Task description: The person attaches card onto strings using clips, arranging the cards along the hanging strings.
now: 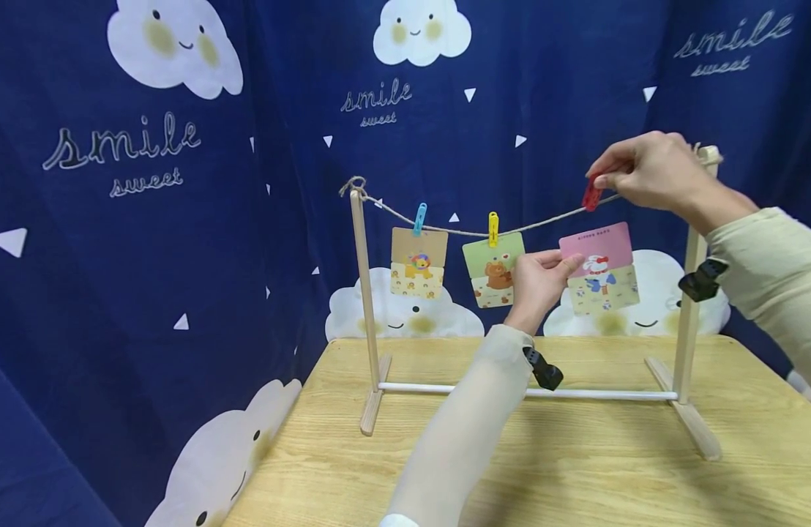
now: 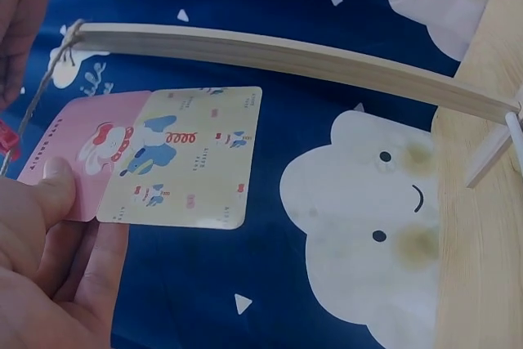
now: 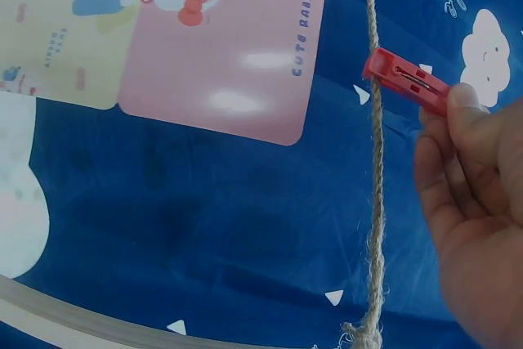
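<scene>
A pink and cream card (image 1: 603, 271) with a rabbit picture is pinched by its left edge between the thumb and fingers of my left hand (image 1: 540, 282). Its pink top edge hangs a little below the twine (image 1: 550, 221), apart from it. My right hand (image 1: 656, 172) pinches the handle end of a red clothespin (image 3: 409, 79), whose tip is on the twine in the right wrist view. Further left, a blue clothespin (image 1: 420, 218) holds an orange card (image 1: 405, 249) on the line, and a yellow clothespin (image 1: 493, 228) holds a green card (image 1: 478, 258).
The twine runs between a left wooden post (image 1: 364, 278) and a right wooden post (image 1: 689, 329). A white rod (image 1: 603, 394) joins their feet on the wooden table (image 1: 577, 468). Behind hangs a dark blue curtain (image 1: 280, 88) with clouds and white triangles.
</scene>
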`<action>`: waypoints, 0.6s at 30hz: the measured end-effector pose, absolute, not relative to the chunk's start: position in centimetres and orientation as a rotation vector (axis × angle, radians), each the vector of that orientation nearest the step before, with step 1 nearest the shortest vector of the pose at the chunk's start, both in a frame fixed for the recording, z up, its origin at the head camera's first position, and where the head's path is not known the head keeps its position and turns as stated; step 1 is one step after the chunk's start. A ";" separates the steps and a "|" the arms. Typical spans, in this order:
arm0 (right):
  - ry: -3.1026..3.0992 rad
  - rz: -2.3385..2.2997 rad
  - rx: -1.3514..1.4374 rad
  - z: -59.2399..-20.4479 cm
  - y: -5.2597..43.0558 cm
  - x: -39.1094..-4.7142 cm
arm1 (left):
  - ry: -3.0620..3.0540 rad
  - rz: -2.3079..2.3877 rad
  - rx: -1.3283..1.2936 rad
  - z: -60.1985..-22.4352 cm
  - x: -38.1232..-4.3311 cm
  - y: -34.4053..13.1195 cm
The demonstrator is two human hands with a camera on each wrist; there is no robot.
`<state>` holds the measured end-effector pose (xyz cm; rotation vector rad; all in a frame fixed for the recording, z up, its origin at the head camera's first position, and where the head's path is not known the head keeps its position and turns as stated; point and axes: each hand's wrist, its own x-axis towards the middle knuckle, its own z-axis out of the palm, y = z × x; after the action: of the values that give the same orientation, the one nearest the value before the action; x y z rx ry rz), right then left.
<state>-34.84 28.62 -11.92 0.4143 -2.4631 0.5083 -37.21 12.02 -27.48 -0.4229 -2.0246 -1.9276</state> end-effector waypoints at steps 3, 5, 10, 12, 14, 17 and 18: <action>-2.463 0.506 0.422 -11.9 28.5 -35.0 | -2.024 -1.939 -0.390 -27.4 -37.3 12.1; -2.458 0.501 0.431 -12.0 28.5 -35.1 | -2.021 -1.943 -0.364 -27.3 -37.4 12.2; -2.453 0.460 0.444 -12.2 28.4 -35.4 | -2.005 -1.953 -0.332 -27.3 -37.6 12.4; -2.461 0.457 0.444 -12.2 28.3 -35.5 | -2.003 -1.954 -0.329 -27.3 -37.7 12.5; -2.472 0.461 0.443 -12.3 28.3 -35.5 | -2.004 -1.949 -0.326 -27.3 -37.7 12.5; -2.488 0.474 0.447 -12.3 28.3 -35.4 | -2.005 -1.948 -0.320 -27.1 -37.8 12.6; -2.492 0.474 0.447 -12.2 28.3 -35.4 | -2.003 -1.948 -0.317 -27.0 -37.8 12.6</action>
<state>-35.42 28.26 -12.23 0.4466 -2.4920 0.4736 -37.78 12.61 -27.01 -0.3174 -2.0030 -1.9482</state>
